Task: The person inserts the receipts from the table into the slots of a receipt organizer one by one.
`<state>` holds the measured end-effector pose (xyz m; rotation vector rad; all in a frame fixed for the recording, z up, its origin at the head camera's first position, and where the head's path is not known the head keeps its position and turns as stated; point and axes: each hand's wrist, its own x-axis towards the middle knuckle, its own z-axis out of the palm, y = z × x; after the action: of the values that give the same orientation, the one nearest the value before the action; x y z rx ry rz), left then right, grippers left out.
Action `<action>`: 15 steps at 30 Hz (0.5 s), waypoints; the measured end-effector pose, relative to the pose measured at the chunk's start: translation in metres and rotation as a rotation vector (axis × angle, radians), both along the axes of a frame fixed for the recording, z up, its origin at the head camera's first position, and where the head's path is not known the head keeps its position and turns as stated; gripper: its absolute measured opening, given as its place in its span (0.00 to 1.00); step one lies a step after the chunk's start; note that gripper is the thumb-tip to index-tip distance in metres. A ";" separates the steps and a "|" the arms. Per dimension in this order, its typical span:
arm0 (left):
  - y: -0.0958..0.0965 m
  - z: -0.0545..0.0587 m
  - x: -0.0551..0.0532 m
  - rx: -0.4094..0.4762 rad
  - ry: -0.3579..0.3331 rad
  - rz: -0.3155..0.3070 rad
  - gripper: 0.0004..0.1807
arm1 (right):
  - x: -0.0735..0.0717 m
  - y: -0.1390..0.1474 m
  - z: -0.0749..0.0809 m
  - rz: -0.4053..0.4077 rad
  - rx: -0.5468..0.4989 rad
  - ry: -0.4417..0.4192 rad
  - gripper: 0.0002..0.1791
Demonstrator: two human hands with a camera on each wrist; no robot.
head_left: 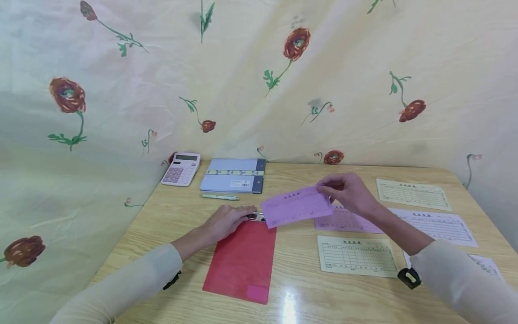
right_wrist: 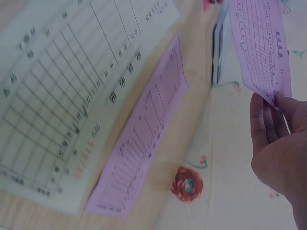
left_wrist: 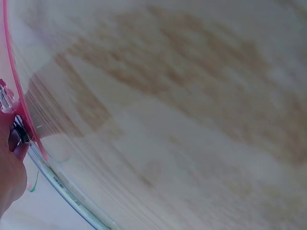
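1. Head view: my left hand [head_left: 226, 221] is at the metal clip [head_left: 256, 217] of the red clipboard [head_left: 243, 256], fingers curled onto it. I can't tell how far its jaws are parted; if the fingers slip, I'd expect it to snap down early, or catch a fingertip.

2. My right hand [head_left: 352, 193] pinches just one corner of a purple slip [head_left: 297, 207] between thumb and fingers, the other fingers bent. The slip hangs in the air, its far end just by the clip. Held by one corner, it could swing or fold against the metal.

3. It also slants across the clipboard's top edge. Clamped at that angle, I'd judge it would sit crooked, or be gripped by a corner only. Whether it touches the clip, I can't tell.

4. Another purple slip [head_left: 341, 221] lies on the table below my right wrist, with a pale green slip [head_left: 356, 255] nearer me. A low wrist could drag either out of place.

5. My right sleeve [head_left: 457, 270] reaches over a white slip [head_left: 485, 266], partly hiding it; brushing past might shift that too.
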<state>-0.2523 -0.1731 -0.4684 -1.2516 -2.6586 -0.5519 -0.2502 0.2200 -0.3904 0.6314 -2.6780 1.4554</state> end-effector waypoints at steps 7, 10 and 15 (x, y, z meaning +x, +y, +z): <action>0.000 0.001 -0.001 -0.031 -0.013 0.014 0.23 | 0.012 -0.024 -0.016 0.098 -0.047 -0.159 0.08; 0.000 0.002 -0.001 -0.046 -0.024 0.024 0.24 | 0.017 -0.035 -0.024 0.116 -0.016 -0.190 0.08; -0.001 0.003 -0.002 -0.067 -0.057 0.033 0.25 | 0.025 -0.053 -0.036 0.108 0.025 -0.288 0.07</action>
<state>-0.2540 -0.1742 -0.4653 -1.2253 -2.7605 -0.5053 -0.2255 0.1666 -0.4262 0.6194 -2.9210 1.6587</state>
